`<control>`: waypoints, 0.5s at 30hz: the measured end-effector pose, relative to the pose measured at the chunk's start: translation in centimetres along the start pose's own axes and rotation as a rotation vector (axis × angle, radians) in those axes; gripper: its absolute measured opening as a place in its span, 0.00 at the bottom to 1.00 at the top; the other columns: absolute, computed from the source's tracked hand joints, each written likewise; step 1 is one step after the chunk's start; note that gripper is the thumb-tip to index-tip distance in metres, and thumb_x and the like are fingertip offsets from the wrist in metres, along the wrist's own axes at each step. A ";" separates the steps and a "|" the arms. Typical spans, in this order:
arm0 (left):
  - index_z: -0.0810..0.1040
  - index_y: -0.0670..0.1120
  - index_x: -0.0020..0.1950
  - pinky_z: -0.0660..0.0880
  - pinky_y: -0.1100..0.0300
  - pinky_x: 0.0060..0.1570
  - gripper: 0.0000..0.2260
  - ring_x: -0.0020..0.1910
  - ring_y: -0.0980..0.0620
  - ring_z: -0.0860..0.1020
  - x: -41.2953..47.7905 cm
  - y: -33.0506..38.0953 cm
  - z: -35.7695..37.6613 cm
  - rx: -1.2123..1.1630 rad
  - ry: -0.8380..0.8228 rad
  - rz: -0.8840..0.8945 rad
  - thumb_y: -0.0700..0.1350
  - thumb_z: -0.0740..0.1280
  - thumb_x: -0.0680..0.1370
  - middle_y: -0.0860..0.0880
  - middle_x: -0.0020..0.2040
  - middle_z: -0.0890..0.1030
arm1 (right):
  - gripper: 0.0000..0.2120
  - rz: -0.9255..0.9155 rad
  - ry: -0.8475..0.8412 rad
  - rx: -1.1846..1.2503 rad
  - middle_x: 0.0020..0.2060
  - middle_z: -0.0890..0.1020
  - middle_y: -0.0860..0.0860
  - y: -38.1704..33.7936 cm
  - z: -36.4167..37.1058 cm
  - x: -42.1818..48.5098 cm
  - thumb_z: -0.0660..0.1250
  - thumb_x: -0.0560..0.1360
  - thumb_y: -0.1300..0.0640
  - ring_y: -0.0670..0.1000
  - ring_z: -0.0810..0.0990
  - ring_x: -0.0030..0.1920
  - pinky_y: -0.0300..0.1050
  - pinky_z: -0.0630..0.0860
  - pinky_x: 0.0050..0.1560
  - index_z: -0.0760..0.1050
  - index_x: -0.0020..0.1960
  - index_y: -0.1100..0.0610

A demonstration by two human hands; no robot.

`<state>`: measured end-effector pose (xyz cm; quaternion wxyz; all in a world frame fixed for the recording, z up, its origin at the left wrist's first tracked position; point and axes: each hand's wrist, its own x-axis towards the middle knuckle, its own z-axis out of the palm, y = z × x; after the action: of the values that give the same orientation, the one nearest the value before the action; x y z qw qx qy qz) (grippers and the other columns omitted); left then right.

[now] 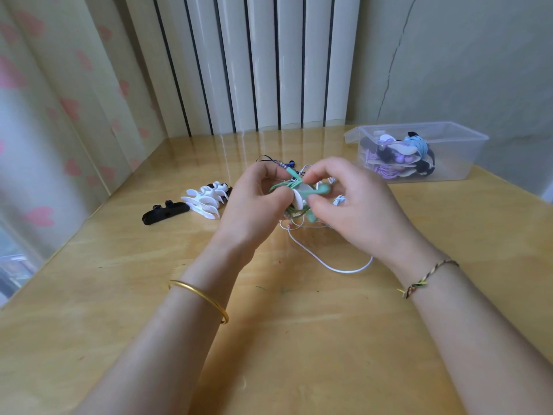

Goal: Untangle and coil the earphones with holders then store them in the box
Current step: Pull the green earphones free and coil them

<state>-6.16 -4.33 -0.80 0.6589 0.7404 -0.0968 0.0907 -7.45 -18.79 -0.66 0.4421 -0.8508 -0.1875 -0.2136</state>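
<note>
Above the middle of the table my left hand (257, 202) grips a white holder (297, 199) with green earphone cord coiled on it. My right hand (350, 202) pinches the green earphones (321, 189) at the holder's right side. Beneath and behind my hands lies a tangle of white earphone cable (335, 266) and dark blue earphones (287, 166). The clear plastic box (466, 151) stands at the back right, holding several coiled earphones in purple, blue and black.
Spare white holders (206, 200) and a black holder (164, 214) lie in a row left of my hands. The wooden table (269, 339) meets a curtain on the left and a white radiator at the back.
</note>
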 end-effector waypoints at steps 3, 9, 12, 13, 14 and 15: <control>0.74 0.47 0.46 0.69 0.68 0.29 0.10 0.34 0.53 0.75 0.0 0.0 0.1 0.040 -0.001 -0.005 0.33 0.63 0.70 0.48 0.43 0.80 | 0.10 0.006 -0.026 -0.050 0.46 0.78 0.45 0.0 -0.1 0.0 0.71 0.70 0.59 0.41 0.75 0.39 0.30 0.69 0.38 0.74 0.48 0.50; 0.74 0.48 0.44 0.71 0.64 0.31 0.09 0.34 0.51 0.76 -0.2 0.1 0.1 0.046 0.047 -0.022 0.35 0.63 0.70 0.48 0.41 0.80 | 0.24 0.038 -0.185 -0.087 0.49 0.71 0.38 -0.4 0.3 -0.2 0.75 0.66 0.56 0.41 0.75 0.47 0.39 0.73 0.51 0.67 0.57 0.47; 0.73 0.48 0.46 0.71 0.65 0.30 0.10 0.34 0.51 0.75 -0.2 0.1 0.3 0.054 0.050 -0.023 0.33 0.61 0.72 0.46 0.42 0.81 | 0.22 -0.007 -0.126 -0.200 0.49 0.69 0.40 -0.4 0.6 -0.3 0.74 0.68 0.55 0.42 0.71 0.43 0.43 0.73 0.48 0.67 0.57 0.50; 0.73 0.48 0.46 0.71 0.65 0.30 0.10 0.33 0.51 0.75 -0.2 0.1 0.3 0.049 0.052 -0.023 0.33 0.61 0.72 0.46 0.42 0.80 | 0.21 -0.025 -0.094 -0.221 0.50 0.70 0.42 -0.4 0.7 -0.3 0.73 0.68 0.55 0.45 0.72 0.44 0.48 0.74 0.48 0.67 0.56 0.51; 0.73 0.48 0.46 0.71 0.65 0.29 0.10 0.33 0.52 0.75 -0.2 0.2 0.4 0.046 0.062 -0.024 0.33 0.61 0.72 0.46 0.41 0.80 | 0.20 -0.030 -0.069 -0.224 0.52 0.70 0.44 -0.6 0.8 -0.3 0.73 0.68 0.54 0.47 0.73 0.46 0.51 0.75 0.48 0.67 0.56 0.51; 0.73 0.49 0.45 0.70 0.66 0.28 0.10 0.32 0.52 0.74 -0.2 0.2 0.5 0.039 0.074 -0.026 0.34 0.62 0.72 0.46 0.41 0.80 | 0.21 -0.022 -0.055 -0.218 0.53 0.70 0.44 -0.7 1.0 -0.4 0.73 0.68 0.52 0.49 0.74 0.47 0.53 0.74 0.48 0.66 0.55 0.51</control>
<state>-6.42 -4.82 -0.69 0.6486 0.7504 -0.0609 0.1116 -7.93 -17.64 -0.85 0.3395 -0.8972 -0.1844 -0.2139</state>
